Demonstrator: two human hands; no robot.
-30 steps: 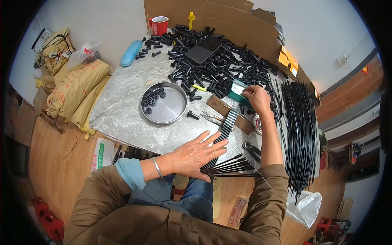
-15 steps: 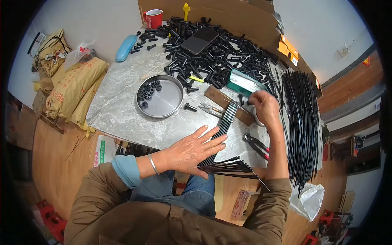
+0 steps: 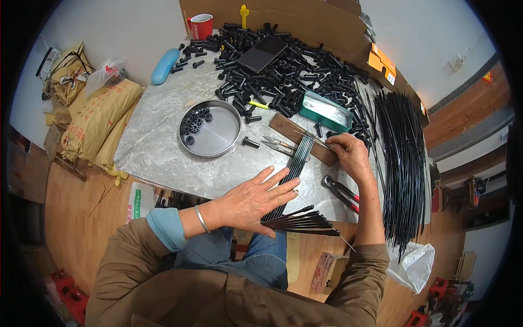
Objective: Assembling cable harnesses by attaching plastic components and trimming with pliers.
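Observation:
My left hand [image 3: 253, 200] lies with spread fingers across a row of thin black rods [image 3: 297, 163]. The rods' far tips rest over a brown wooden block [image 3: 284, 126], and more black lengths [image 3: 305, 220] fan out by the table's front edge. My right hand [image 3: 353, 157] is closed in a pinch beside those tips. Something thin runs between its fingertips and the block, too fine to name. Small scissors [image 3: 279, 145] lie just left of the rods. Red-handled pincers [image 3: 342, 192] are beneath my right wrist.
A round metal tray [image 3: 218, 143] holds small black rings. Behind it a heap of black bolts [image 3: 283, 82] carries a phone [image 3: 262, 53]. Nearby are a green box [image 3: 326, 111], a red mug [image 3: 201, 27] and a blue case [image 3: 165, 66]. Long black rods [image 3: 402, 169] line the right edge.
My right hand has come down and toward me from beside the green box, and its fingers now pinch at the rod tips. My left hand stays spread on the rods.

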